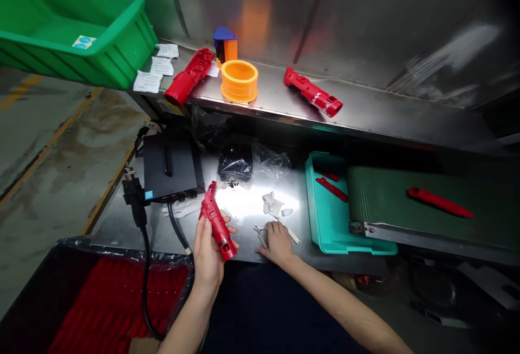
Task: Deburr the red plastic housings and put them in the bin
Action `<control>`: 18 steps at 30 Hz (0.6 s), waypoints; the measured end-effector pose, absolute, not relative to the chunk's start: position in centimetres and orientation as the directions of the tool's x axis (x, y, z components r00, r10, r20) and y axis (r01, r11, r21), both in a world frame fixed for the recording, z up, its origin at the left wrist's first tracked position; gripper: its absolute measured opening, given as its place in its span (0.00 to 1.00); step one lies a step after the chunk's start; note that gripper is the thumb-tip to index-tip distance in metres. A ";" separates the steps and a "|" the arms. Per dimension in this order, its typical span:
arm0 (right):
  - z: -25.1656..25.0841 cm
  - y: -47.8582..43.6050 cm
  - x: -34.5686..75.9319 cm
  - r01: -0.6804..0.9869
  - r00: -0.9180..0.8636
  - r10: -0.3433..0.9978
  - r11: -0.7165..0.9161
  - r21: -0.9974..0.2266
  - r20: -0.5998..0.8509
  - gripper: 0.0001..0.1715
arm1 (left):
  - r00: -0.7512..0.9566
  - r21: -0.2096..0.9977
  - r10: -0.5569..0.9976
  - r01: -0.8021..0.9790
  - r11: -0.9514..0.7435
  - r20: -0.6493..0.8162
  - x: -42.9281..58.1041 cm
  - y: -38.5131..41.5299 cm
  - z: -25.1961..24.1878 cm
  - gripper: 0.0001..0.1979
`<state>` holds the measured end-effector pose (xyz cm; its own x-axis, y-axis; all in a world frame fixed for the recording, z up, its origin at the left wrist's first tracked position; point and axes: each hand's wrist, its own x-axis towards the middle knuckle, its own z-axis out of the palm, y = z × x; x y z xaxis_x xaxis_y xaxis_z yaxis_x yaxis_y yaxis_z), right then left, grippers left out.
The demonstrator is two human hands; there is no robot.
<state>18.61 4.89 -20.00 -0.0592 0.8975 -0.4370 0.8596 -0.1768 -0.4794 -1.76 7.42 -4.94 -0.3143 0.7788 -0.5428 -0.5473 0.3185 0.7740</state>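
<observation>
My left hand (208,254) grips a red plastic moulded part (216,221), held upright over the near edge of the steel table (134,218). My right hand (278,241) rests on the table with fingers curled over a small metal cutter with pale handles (263,232). White scraps (273,204) lie just beyond the right hand in a bright patch of light.
A black box (170,165) with cables sits to the left. A teal tray (325,218) holds red strips beside a green conveyor (426,208) carrying a red piece (441,202). The upper shelf holds two red parts (312,92), an orange ring (239,79) and a green bin (73,29). A bin of red parts (114,300) sits low left.
</observation>
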 end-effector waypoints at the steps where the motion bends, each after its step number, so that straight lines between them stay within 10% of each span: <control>1: -20.0 4.9 17.9 0.862 -0.062 0.893 -0.177 -0.475 -0.446 0.22 | -0.309 0.772 0.780 -0.549 0.320 -0.544 -1.9 7.5 -4.9 0.27; 12: -6.4 7.9 20.8 0.686 -0.439 0.801 0.006 -0.728 -0.407 0.17 | -0.200 0.769 0.821 -0.519 0.375 -0.535 -0.9 8.5 -2.7 0.31; 18: 1.5 10.3 19.5 0.766 -0.601 0.757 0.456 -0.452 -0.255 0.13 | -0.080 0.765 0.834 -0.453 0.457 -0.546 1.1 8.9 -1.0 0.33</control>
